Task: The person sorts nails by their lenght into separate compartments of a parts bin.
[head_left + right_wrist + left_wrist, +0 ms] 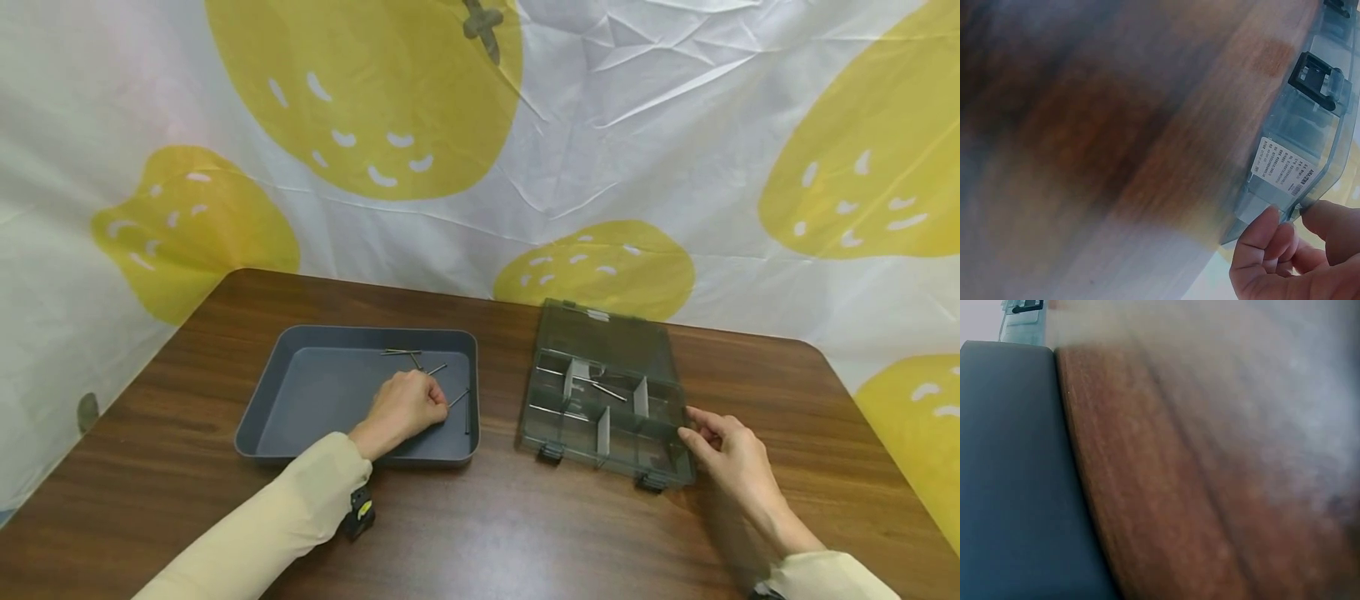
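Observation:
A grey rectangular tray lies on the left, with several thin metal rods toward its right side. My left hand is inside the tray, fingers curled, and its fingertips pinch the near end of one thin metal rod. To the right is a translucent dark compartment box with its lid raised at the back. A few thin metal rods lie in its compartments. My right hand holds the box's right wall between thumb and fingers; the right wrist view shows this grip at the box's corner.
Both containers stand on a brown wooden table. Behind it hangs a white cloth with yellow fruit prints. Two dark latches stick out from the box's front. The left wrist view shows mostly the tray's outer wall and blurred wood.

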`<action>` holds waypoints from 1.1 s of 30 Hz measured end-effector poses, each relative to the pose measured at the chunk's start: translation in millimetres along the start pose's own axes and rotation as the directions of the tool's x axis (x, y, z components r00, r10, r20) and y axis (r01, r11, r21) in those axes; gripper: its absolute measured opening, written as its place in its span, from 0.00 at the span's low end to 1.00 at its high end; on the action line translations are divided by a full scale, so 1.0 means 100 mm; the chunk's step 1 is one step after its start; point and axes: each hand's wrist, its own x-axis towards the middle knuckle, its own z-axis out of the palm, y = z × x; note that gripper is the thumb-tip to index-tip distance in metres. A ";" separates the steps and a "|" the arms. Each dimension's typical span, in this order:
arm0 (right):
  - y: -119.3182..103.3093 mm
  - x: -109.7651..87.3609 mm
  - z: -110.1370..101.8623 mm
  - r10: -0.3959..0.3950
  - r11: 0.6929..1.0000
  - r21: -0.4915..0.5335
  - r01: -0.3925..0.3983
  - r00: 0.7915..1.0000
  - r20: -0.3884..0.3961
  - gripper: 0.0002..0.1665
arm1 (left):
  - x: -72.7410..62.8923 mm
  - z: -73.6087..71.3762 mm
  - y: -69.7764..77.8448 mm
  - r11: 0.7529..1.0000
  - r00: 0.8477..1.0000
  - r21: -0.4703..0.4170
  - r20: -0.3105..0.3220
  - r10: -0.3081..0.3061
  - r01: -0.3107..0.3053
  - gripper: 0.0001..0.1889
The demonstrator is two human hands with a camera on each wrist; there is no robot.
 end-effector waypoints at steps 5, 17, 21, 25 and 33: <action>0.01 0.00 0.00 0.002 1.000 0.001 -0.002 1.000 -0.008 0.20 | 0.01 0.01 0.01 1.000 1.000 0.015 0.002 0.012 -0.012 0.06; 0.03 -0.01 0.01 0.009 1.000 0.012 -0.009 1.000 0.009 0.20 | 0.02 -0.03 -0.01 0.994 0.999 -0.103 -0.017 0.031 -0.032 0.04; 0.03 0.01 0.01 -0.010 1.000 0.010 0.010 1.000 -0.010 0.19 | 0.04 -0.09 0.05 0.987 1.000 -0.161 -0.004 0.006 -0.007 0.04; 0.02 0.01 0.00 -0.020 1.000 0.015 0.020 1.000 -0.020 0.19 | 0.07 -0.12 0.15 0.969 1.000 -0.246 0.021 -0.015 0.019 0.04; 0.01 0.02 0.01 -0.016 1.000 0.018 0.016 1.000 -0.024 0.19 | 0.15 -0.07 0.42 0.890 0.999 -0.455 0.044 -0.005 0.024 0.06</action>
